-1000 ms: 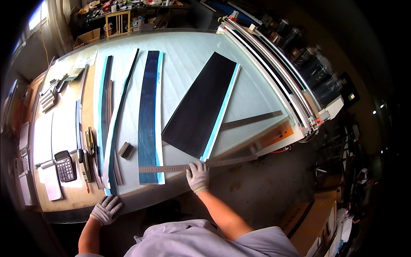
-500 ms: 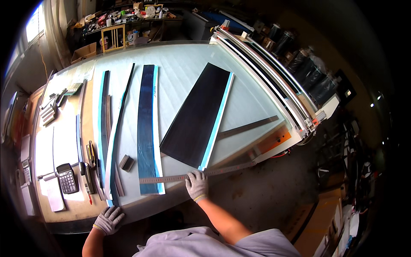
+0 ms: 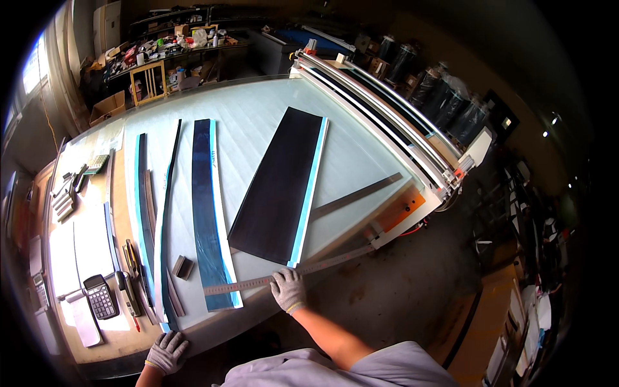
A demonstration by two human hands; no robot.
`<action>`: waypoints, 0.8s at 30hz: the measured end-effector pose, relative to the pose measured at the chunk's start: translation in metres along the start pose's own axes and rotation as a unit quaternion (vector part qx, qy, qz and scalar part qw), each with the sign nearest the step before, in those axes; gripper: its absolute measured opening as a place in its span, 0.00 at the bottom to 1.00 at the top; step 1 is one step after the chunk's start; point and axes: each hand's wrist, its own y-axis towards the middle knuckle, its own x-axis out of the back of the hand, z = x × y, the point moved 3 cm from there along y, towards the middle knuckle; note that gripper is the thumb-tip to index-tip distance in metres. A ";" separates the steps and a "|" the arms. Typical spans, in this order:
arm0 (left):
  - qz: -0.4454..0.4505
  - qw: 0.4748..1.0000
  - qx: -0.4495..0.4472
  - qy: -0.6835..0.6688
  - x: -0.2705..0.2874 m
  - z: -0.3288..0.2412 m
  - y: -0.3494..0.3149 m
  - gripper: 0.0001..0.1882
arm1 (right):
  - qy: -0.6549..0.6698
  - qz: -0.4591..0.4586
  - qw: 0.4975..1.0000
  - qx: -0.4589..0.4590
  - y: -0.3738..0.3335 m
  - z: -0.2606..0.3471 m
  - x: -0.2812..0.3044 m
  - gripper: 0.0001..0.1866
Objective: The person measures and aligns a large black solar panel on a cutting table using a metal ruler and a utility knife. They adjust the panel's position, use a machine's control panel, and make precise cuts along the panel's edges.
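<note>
My right hand, in a grey knit glove, has its fingers curled over a long steel ruler along the table's near edge. One end of the ruler lies across a wide dark-blue film strip with a pale edge. Just beyond my right hand lies a broad black sheet with a light-blue edge. My gloved left hand rests on the near edge, fingers stretched and a little apart, at the lower end of a narrow black-and-white strip. Whether it pinches that strip is not visible.
A small dark block sits between the strips. On the left are a calculator, a utility knife and a stapler. A flat bar lies right of the black sheet. A long metal roller frame borders the table's far right.
The view has shifted, so the table and strips sit lower and further left in the picture. Both hands keep their places at the ruler and the strip's end.
</note>
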 end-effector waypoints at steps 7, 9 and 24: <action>0.013 0.999 0.011 -0.039 -0.002 -0.002 -0.010 0.30 | 0.000 -0.005 1.000 -0.009 -0.003 0.000 -0.001 0.16; 0.002 0.999 0.007 -0.037 -0.004 -0.003 -0.011 0.30 | 0.000 -0.010 1.000 -0.010 -0.003 -0.001 0.001 0.16; 0.084 0.992 0.098 -0.002 -0.024 -0.010 0.060 0.33 | 0.098 -0.010 0.995 0.020 -0.002 -0.048 -0.014 0.17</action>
